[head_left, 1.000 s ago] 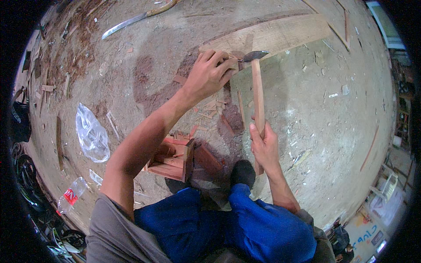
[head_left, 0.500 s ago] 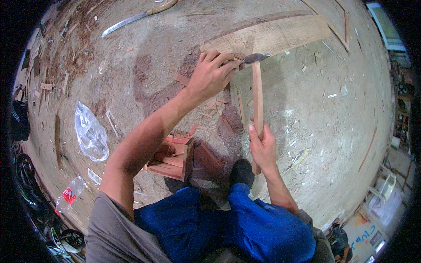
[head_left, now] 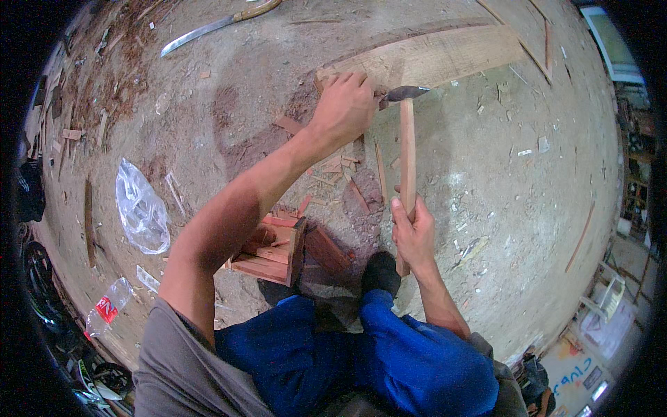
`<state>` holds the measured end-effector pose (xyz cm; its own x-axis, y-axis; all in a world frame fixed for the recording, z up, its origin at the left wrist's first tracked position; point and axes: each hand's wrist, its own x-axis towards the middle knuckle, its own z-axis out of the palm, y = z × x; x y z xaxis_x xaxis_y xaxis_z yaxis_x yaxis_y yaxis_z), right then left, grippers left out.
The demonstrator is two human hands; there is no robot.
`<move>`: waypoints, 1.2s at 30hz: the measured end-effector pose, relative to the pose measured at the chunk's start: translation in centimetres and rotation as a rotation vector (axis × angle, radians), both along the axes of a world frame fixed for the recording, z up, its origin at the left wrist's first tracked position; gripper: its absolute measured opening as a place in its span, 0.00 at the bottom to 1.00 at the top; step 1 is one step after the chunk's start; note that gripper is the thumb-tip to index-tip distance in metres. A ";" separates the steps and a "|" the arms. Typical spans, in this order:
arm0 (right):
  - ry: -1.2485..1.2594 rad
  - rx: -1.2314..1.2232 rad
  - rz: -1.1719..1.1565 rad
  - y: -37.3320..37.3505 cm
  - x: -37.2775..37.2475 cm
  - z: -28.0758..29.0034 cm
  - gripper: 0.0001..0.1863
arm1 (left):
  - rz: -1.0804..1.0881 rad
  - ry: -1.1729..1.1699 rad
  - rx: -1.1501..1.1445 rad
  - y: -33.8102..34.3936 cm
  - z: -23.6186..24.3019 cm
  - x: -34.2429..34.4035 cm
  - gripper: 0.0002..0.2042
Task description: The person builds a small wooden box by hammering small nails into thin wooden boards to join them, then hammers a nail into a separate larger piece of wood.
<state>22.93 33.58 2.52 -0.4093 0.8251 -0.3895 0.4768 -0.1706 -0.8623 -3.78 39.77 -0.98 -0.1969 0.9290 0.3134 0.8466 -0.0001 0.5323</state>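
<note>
My right hand (head_left: 415, 233) is wrapped round the lower part of the pale wooden handle of a hammer (head_left: 408, 149). Its dark metal head points left, close beside the fingers of my left hand (head_left: 345, 104). That hand is closed, knuckles up, over the near-left end of a long pale wooden board (head_left: 445, 55) lying on the ground. A bit of reddish wood shows by the hammer head; what the left fingers grip is hidden beneath them. Between my feet and left forearm stands a small reddish wooden box (head_left: 267, 254), open at the top, with wood pieces inside.
A reddish block (head_left: 326, 250) leans by the box. Wood chips (head_left: 337, 167) litter the dirt floor. To the left lie a clear plastic bag (head_left: 142, 208) and a plastic bottle (head_left: 110, 306). A machete (head_left: 215, 29) rests at the far left.
My left hand has turned, its fingers curling further under, over the board's end. The hammer and my right hand have barely moved.
</note>
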 end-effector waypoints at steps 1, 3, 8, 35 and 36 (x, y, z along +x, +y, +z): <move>0.018 -0.018 -0.009 -0.1 -0.1 0.1 0.16 | -0.008 0.037 -0.005 0.0 -0.1 0.0 0.11; 0.030 -0.031 -0.019 0.0 -0.1 0.6 0.16 | -0.018 0.067 -0.004 0.3 0.0 0.0 0.11; -0.027 -0.097 -0.082 0.1 -0.6 2.6 0.16 | -0.095 0.186 0.078 0.5 0.5 -0.2 0.09; -0.005 0.241 -0.053 0.8 -1.4 5.5 0.16 | -0.142 0.255 0.051 0.6 0.5 0.1 0.09; -0.005 0.244 -0.054 0.8 -1.2 5.3 0.16 | -0.143 0.254 0.054 0.7 0.5 0.2 0.09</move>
<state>21.74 34.35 7.81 -0.3603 0.9156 -0.1784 0.4774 0.0166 -0.8785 -3.56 40.50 -0.49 0.0258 0.9221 0.3861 0.9421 -0.1516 0.2992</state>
